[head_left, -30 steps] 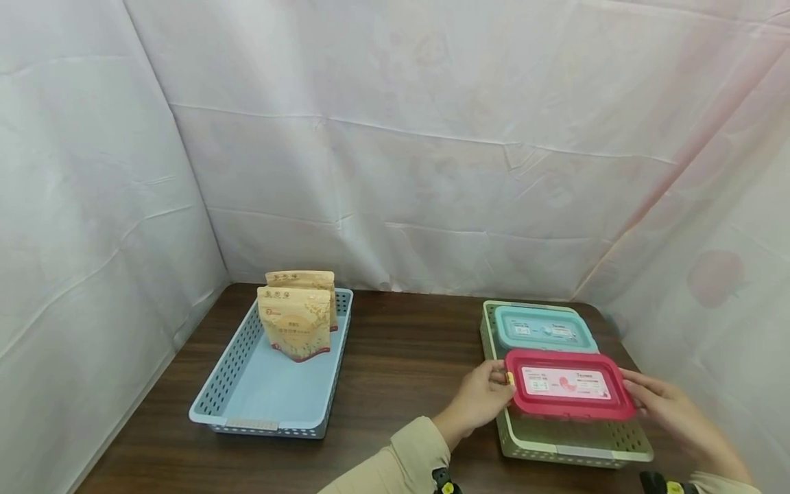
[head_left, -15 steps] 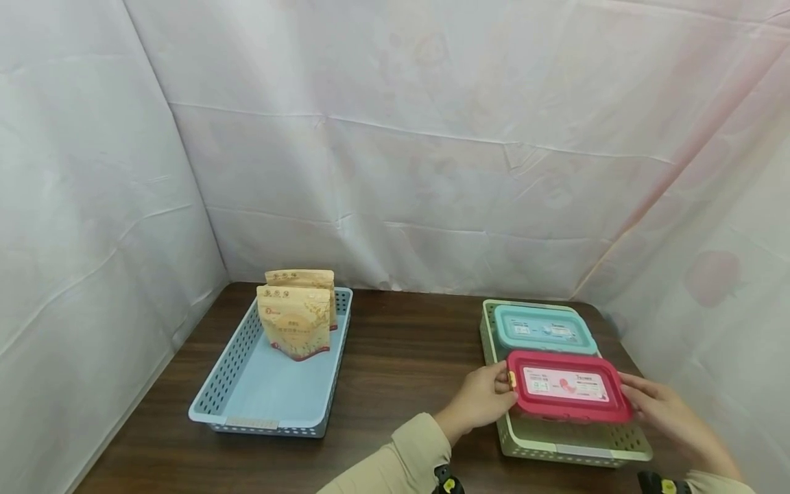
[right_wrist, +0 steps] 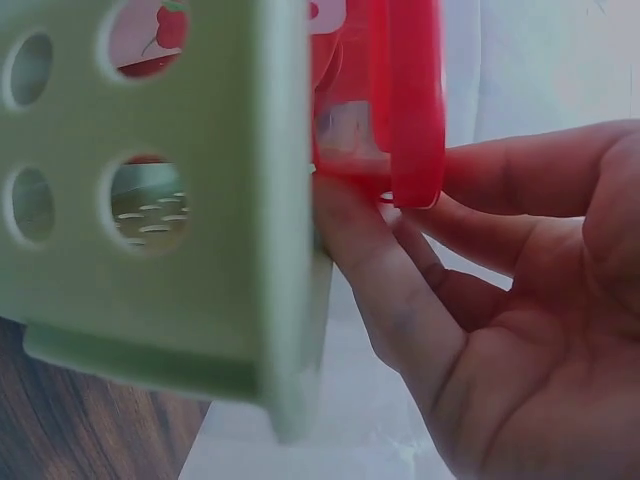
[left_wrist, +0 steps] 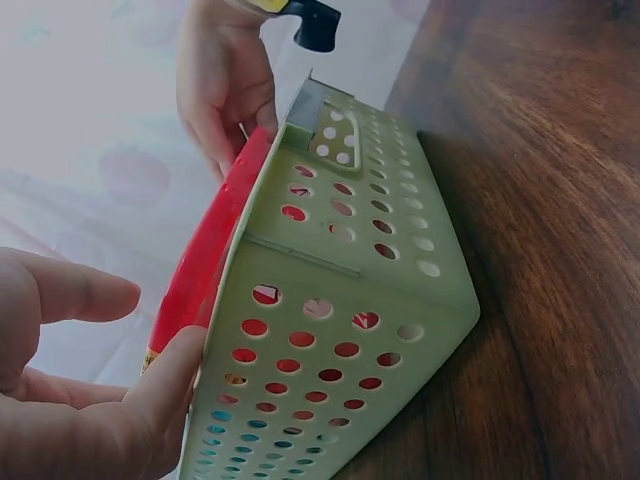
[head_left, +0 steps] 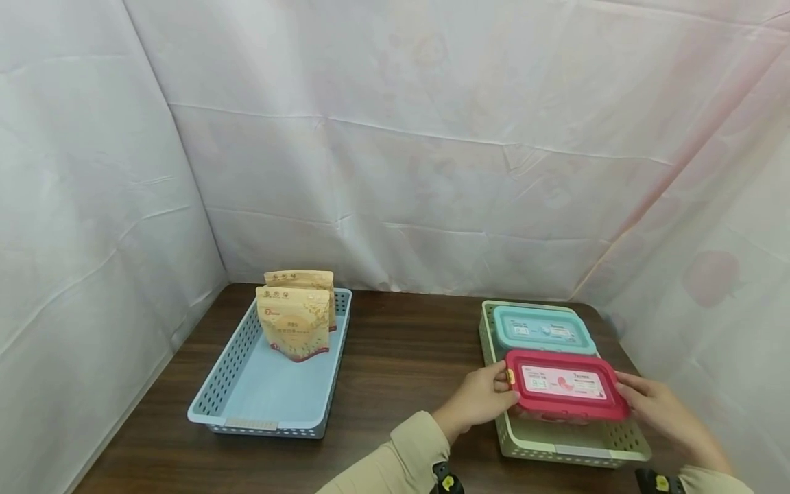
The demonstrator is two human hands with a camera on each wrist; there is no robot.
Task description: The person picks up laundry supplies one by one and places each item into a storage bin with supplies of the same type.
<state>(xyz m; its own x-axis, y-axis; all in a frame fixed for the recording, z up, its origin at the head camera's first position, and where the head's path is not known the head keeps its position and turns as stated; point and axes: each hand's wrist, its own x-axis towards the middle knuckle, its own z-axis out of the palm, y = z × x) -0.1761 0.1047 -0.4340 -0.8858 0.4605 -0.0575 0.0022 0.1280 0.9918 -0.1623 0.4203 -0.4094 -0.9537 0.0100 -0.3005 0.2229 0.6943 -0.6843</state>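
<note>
In the head view a red lidded plastic box (head_left: 564, 385) with a white label lies across the front half of a green perforated basket (head_left: 574, 453). Its lid stands above the rim, and red shows through the side holes in the left wrist view. My left hand (head_left: 476, 398) holds the left end, its thumb by the basket rim and index finger raised apart from the lid. My right hand (right_wrist: 500, 270) pinches the right end between thumb and fingers. Behind it, a light blue lidded box (head_left: 544, 329) sits in the same basket.
A light blue perforated basket (head_left: 271, 401) stands on the left of the dark wooden table (head_left: 407, 343). Two tan pouches stand upright in its back half, the front pouch (head_left: 295, 326) overlapping the rear pouch (head_left: 305, 278). Pale cloth walls (head_left: 401, 171) enclose the table.
The red box has shifted slightly left and tilted a little less toward me, more of its front side now showing. Both hands stay at its ends; the right hand moved slightly left with it.
</note>
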